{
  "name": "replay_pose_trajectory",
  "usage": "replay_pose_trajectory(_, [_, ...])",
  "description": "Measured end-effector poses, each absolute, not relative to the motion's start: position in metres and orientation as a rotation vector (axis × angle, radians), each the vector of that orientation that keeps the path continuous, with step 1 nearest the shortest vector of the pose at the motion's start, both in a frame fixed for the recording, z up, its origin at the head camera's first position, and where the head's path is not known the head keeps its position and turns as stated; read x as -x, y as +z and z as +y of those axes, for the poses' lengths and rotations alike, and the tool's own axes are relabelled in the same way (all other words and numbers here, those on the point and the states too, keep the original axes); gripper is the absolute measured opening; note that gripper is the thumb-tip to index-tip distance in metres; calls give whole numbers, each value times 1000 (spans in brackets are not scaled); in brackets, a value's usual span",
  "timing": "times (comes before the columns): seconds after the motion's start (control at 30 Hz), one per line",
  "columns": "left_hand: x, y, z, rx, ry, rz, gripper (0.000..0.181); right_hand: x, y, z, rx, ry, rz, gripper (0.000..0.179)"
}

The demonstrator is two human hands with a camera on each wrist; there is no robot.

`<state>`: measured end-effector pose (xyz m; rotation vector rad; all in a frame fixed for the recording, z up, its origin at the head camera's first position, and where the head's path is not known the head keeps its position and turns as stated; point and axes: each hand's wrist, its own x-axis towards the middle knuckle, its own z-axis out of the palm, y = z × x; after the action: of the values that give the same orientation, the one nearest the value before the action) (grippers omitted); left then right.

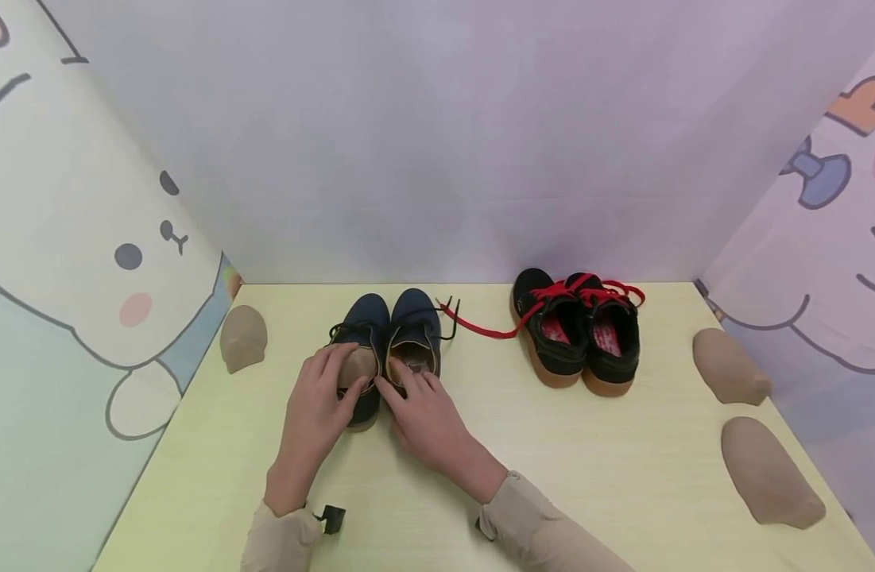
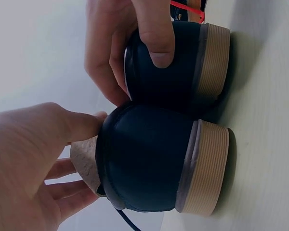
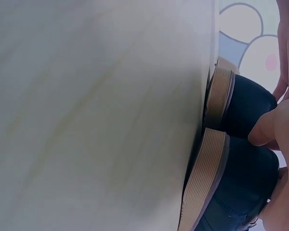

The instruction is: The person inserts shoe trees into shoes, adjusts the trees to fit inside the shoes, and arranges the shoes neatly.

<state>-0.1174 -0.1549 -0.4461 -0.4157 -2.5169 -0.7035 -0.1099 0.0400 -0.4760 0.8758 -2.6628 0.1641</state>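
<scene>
Two navy shoes stand side by side at the left of the table, toes pointing away. My left hand (image 1: 314,407) is over the opening of the left navy shoe (image 1: 368,311), fingers on one side and thumb on the other, holding a beige molded shoe insert (image 1: 356,368). In the left wrist view that insert (image 2: 85,161) sticks up above the heel collar; the rest is hidden inside the shoe. My right hand (image 1: 431,423) grips the heel of the right navy shoe (image 1: 412,307). Its thumb presses the outside of the heel while the fingers reach into the opening.
Black shoes (image 1: 564,365) with red laces (image 1: 490,332) stand at the back right, one lace trailing left. Beige inserts lie at the left edge (image 1: 244,338) and the right edge (image 1: 730,367), with another insert (image 1: 769,473) nearer the front. A pale curtain (image 1: 444,159) hangs behind the table.
</scene>
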Motion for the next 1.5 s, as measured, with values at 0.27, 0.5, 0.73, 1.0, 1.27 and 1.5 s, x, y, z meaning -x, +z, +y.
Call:
replay_pose_trajectory(0.27, [118,-447,-156,378,-681,-2504,53,110,-476,40,-878,153,-2666,53])
replay_pose_trajectory(0.5, [120,-447,-156,352,-676,-2506,55,109,-476,40,-875,153,-2663,55])
replay_pose_trajectory(0.73, [123,-449,-156,343,-683,-2481,55,110,-476,39,-879,162,-2658,56])
replay_pose_trajectory(1.0, [125,-451,-157,331,-700,-2482,55,109,-476,40,-882,167,-2673,55])
replay_pose_trajectory(1.27, [130,-443,-166,421,-748,-2568,51,108,-475,43,-874,168,-2664,55])
replay_pose_trajectory(1.5, [132,-434,-173,471,-741,-2636,51,109,-475,42,-885,192,-2665,53])
